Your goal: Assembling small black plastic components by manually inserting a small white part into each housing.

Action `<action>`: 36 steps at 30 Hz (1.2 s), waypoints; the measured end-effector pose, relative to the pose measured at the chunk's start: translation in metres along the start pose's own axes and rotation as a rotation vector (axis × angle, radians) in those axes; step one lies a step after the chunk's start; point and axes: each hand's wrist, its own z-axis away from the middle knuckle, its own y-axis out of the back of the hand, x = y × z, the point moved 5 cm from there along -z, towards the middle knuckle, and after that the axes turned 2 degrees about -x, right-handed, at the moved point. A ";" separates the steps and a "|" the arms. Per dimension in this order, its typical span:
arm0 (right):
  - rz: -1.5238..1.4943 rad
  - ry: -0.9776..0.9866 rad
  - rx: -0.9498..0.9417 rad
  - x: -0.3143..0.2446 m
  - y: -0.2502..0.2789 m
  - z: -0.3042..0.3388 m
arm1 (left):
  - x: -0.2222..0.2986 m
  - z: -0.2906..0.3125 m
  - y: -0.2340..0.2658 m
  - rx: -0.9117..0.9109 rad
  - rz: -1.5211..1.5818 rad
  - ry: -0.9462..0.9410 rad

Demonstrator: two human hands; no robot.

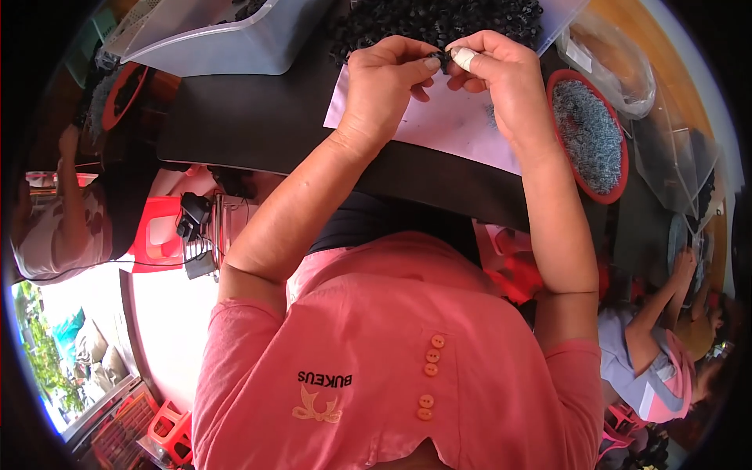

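My left hand (384, 88) and my right hand (505, 82) meet at the far side of the table, fingertips almost touching. Between them is a small black part (444, 61), pinched by both hands and largely covered by the fingers. A white wrap (464, 58) goes round a digit of my right hand. Under the hands lies a pale pinkish sheet (462, 125) with dark specks on it. Just beyond, a large heap of small black parts (446, 19) spreads out. To the right stands a red-rimmed bowl (624, 160) full of small grey-blue metallic-looking pieces (587, 137).
A translucent plastic bin (227, 51) sits at the back left of the dark table (258, 117). Past the bowl are a clear plastic bag (615, 74) and another clear container (674, 157). Other people work at left (66, 219) and right (646, 352). A red chair (160, 235) stands left.
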 end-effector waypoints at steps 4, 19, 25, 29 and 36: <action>-0.024 -0.009 -0.007 0.005 -0.003 -0.001 | 0.004 0.004 -0.002 -0.009 -0.065 -0.026; 0.286 0.202 0.067 0.000 -0.007 0.008 | -0.001 0.006 -0.003 0.007 -0.136 -0.009; 0.472 0.307 0.128 0.004 -0.012 0.010 | -0.005 0.009 -0.004 0.031 -0.257 -0.069; 0.591 0.407 0.184 0.000 -0.016 0.015 | -0.005 0.010 -0.004 0.053 -0.317 -0.070; 0.833 0.689 0.302 -0.001 -0.028 0.022 | -0.005 0.014 -0.005 0.118 -0.389 -0.220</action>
